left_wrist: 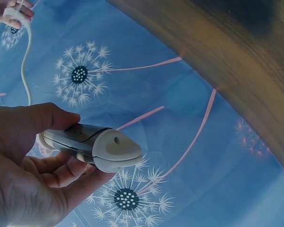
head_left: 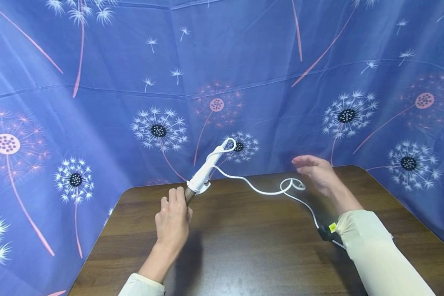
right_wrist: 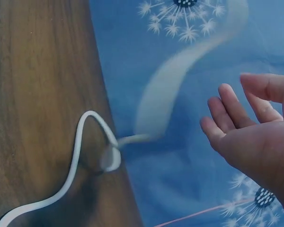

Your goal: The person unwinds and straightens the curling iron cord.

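left hand (head_left: 173, 217): gripping styling iron (head_left: 203, 174)
right hand (head_left: 320, 176): fingers loosely spread
cord (head_left: 270, 193): between hands
black block (head_left: 324, 233): by right cuff (head_left: 355, 222)

1. We see a left sleeve (head_left: 142, 286) in pale cream cloth, and only its end shows.
2. We see a right sleeve (head_left: 386, 257) in the same pale cream; it is long and loose, with little folds near the cuff (head_left: 351, 218).
3. We see a bare left hand (head_left: 173, 218) and a bare right hand (head_left: 319, 174).
4. We see slim fingers (right_wrist: 227, 105) with round tips.
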`<state>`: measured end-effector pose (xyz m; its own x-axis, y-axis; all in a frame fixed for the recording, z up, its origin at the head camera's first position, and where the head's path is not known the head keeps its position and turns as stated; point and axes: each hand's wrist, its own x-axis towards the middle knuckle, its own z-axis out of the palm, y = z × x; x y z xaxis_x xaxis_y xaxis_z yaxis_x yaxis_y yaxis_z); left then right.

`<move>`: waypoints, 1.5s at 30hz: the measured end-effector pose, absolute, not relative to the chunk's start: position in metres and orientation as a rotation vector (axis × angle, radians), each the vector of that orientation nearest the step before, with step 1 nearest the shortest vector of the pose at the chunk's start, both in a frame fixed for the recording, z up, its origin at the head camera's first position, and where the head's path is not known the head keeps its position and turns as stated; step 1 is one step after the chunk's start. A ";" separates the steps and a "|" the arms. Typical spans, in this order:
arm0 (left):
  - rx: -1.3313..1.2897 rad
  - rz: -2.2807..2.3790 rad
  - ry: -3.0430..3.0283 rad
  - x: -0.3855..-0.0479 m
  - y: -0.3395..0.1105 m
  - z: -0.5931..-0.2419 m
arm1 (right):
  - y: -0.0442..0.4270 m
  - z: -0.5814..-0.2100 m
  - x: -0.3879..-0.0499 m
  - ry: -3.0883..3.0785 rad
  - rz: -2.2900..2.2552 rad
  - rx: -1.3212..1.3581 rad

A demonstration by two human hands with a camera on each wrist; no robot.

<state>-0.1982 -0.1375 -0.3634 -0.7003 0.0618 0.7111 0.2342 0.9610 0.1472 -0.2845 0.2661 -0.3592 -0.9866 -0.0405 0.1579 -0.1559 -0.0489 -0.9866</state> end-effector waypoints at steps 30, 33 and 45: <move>-0.240 -0.346 -2.288 -0.193 -0.137 -0.359 | 0.170 -0.389 -0.283 -2.226 2.231 0.492; -0.244 -0.345 -2.285 -0.192 -0.136 -0.359 | 0.166 -0.391 -0.282 -2.239 2.224 0.490; -0.262 -0.362 -2.284 -0.190 -0.131 -0.356 | 0.144 -0.391 -0.280 -2.280 2.261 0.526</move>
<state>-0.1898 -0.1307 -0.3557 -0.6649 0.0729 0.7434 0.2994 0.9378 0.1758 -0.2798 0.1435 -0.3910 -0.9416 -0.3036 0.1454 -0.1480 -0.0148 -0.9889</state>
